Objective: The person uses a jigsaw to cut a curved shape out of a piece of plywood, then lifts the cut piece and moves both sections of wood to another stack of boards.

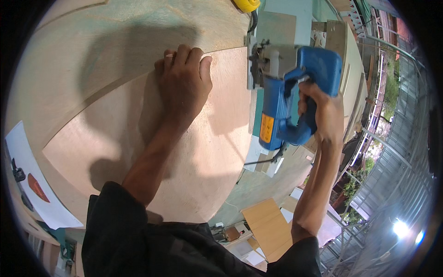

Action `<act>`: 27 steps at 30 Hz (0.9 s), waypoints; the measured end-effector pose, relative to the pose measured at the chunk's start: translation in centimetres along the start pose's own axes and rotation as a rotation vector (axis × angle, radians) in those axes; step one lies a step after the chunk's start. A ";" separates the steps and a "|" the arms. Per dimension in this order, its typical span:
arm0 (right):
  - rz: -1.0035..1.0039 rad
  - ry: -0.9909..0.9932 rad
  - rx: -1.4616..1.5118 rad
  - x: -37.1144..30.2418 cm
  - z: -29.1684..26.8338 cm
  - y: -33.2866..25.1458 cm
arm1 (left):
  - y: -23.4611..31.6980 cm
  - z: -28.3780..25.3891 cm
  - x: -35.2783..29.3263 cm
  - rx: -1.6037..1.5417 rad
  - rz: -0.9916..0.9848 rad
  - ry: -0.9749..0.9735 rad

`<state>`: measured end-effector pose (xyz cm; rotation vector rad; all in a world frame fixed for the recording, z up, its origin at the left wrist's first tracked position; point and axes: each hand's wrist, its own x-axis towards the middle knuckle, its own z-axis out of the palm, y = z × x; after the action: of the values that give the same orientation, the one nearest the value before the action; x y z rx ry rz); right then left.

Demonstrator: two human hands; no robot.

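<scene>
A pale plywood panel [217,115] with one curved edge lies in front of me on a larger wooden sheet. My left hand [184,76] presses on the panel near its far edge, thumb apart and fingers bent over that edge; the fingertips are partly hidden. In my right hand [323,104] is a blue jigsaw [273,104], held by its handle and turned on its side. Its metal base plate [252,64] stands upright along the panel's right edge. Whether the blade touches the wood cannot be made out. A dark cord [263,161] trails from the rear of the saw.
At the top edge sits a yellow object [247,4] with a black cable. A white printed sheet [39,180] lies to the left. Boards [336,51] lean or lie beyond the saw on the right. Lower down is a brown board [267,226] among scraps.
</scene>
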<state>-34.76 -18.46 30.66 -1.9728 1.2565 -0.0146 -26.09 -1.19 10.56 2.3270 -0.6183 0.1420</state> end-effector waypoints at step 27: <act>0.095 0.175 0.124 -6.5 -2.2 3.4 | -1.0 -0.2 0.5 0.033 -0.022 -0.096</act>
<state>-41.51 -15.45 32.54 -1.8347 1.4256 -0.2171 -25.18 -0.56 10.20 2.3829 -0.6422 0.0314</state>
